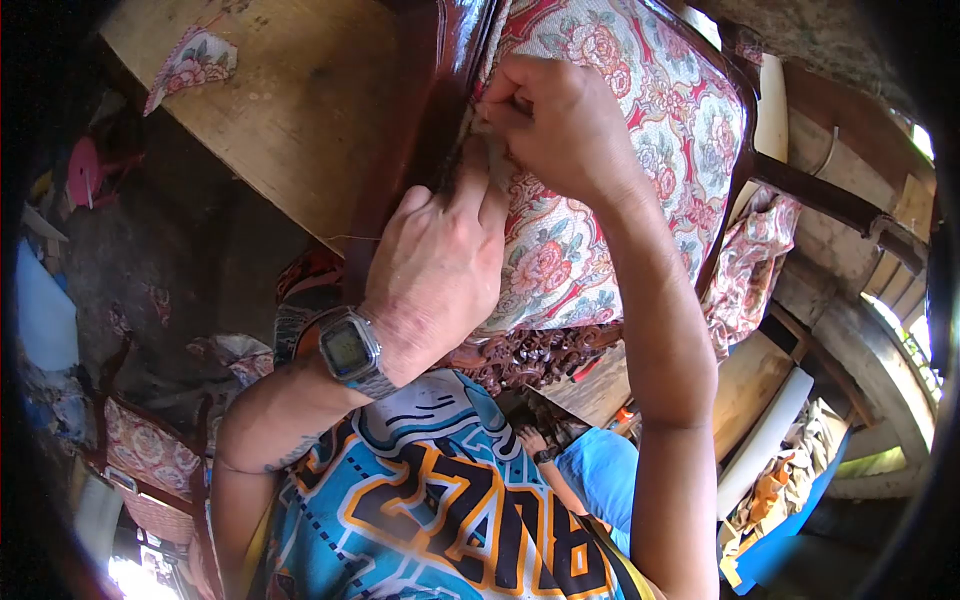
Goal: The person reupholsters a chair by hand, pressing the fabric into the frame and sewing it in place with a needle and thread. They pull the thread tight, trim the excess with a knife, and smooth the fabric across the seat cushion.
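Floral upholstery fabric (560, 265) covers a panel of a dark wooden chair (425, 110), with carved wood (540, 358) along its near edge. My right hand (570, 125) is closed in a pinch at the fabric's left edge, by the wooden frame. Whatever lies between its fingertips is too small to make out. Just below, my left hand (440, 250), a digital watch on its wrist, rests on the frame and fabric edge. Its fingers stretch toward the right fingertips, partly hidden there. A thin thread (355, 238) shows left of this hand.
A fabric scrap (200, 65) lies on a wooden board (270, 110) at upper left. Patterned cloth (755, 265) hangs at right. Another floral-covered chair (150, 445) stands lower left. Another person's blue-clothed body (600, 475) is below the chair.
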